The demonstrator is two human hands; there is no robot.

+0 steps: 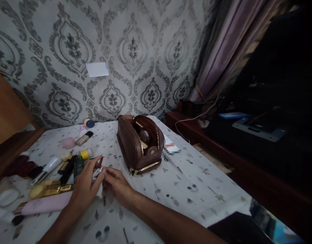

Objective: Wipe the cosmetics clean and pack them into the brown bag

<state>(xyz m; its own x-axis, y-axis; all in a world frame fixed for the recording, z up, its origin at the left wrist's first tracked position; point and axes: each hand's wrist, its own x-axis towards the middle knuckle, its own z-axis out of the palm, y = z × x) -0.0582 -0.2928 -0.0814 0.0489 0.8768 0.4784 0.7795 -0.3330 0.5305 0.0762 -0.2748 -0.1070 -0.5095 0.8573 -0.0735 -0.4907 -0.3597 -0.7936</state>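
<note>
My left hand [88,179] is closed around a small tube [101,162] with a dark red part and a clear or silvery part. The fingertips of my right hand [117,184] pinch at its lower end, close to my left thumb. Behind and right of my hands stands a brown cosmetic bag [130,145], unzipped at the top, with a round compact [145,136] and other small items inside. To the left of my left hand lie a pink tube [45,205], a gold tube [57,190], a dark green item [78,166] and a yellow-banded container [85,155].
Several more cosmetics lie at the left, including a white tube [51,166]. Further back are a pink sponge [68,143], a foundation bottle [84,138] and a round jar [89,123]. A white cable [188,119] crosses the dark red wooden edge at the right.
</note>
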